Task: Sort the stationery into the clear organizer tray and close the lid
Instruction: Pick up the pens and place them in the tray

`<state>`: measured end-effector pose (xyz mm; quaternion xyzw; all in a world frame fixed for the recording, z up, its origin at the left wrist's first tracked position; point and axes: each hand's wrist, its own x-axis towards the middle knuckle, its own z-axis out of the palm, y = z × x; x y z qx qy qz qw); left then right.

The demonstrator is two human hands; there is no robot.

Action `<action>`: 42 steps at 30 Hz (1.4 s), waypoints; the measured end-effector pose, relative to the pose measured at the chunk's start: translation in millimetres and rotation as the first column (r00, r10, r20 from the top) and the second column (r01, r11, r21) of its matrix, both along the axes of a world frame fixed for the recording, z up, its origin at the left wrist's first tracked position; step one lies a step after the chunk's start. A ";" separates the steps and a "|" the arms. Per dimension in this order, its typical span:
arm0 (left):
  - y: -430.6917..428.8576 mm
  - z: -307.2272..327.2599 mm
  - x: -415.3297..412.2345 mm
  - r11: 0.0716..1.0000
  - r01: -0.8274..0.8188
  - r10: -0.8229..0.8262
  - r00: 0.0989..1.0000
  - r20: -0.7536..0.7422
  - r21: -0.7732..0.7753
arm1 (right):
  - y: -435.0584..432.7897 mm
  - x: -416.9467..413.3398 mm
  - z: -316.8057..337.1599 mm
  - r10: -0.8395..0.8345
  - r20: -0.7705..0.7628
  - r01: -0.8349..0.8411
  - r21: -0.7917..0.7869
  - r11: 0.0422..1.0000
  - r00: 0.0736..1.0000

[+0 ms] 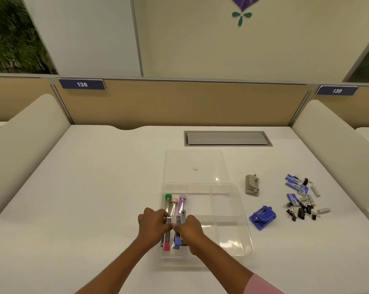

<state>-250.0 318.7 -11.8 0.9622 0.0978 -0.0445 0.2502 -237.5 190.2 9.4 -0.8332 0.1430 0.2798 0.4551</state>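
The clear organizer tray (pixel 241 211) lies on the white desk in front of me, with its clear lid (pixel 195 160) flat on the desk just behind it. Its long left compartment holds several pen-like items: a green-capped tube (pixel 168 201), a pink-capped one (pixel 174 205), a purple-capped one (pixel 182 201), and pink and blue tips near the front. My left hand (pixel 152 222) and my right hand (pixel 189 229) both rest over this bundle, fingers closed around the pens and a grey item (pixel 183 217). The tray's middle and right compartments hold nothing.
To the right of the tray lie a grey stapler (pixel 252 185), a blue hole punch (pixel 262 217), and a pile of black binder clips, blue staple boxes and small white rolls (pixel 302 200). A recessed cable flap (pixel 227 138) sits at the desk's back. Padded dividers flank both sides.
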 end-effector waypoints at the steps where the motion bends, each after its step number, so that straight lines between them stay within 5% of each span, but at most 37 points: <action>1: 0.0 -0.4 -1.0 0.999 0.020 -0.020 1.000 -0.018 0.036 | 0.7 0.0 0.7 0.020 0.004 -0.020 -0.014 1.000 1.000; 8: 0.0 -0.8 -7.4 0.973 0.117 -0.113 0.993 -0.029 0.200 | 4.9 0.6 -7.7 0.178 0.065 -0.164 -0.188 0.968 0.982; 17: -5.0 -1.6 -12.9 0.971 0.116 -0.111 0.993 -0.034 0.210 | 12.0 -4.9 -7.1 0.128 0.081 -0.108 -0.217 0.970 0.988; 28: -24.7 6.3 -1.2 0.990 0.027 -0.038 0.996 0.075 0.136 | -15.9 -3.5 2.8 -0.053 0.074 0.048 0.072 0.996 0.996; 42: -109.6 15.5 43.0 0.979 0.181 -0.194 0.968 0.157 0.094 | -116.8 25.0 24.1 -0.393 0.090 0.352 0.295 0.888 0.915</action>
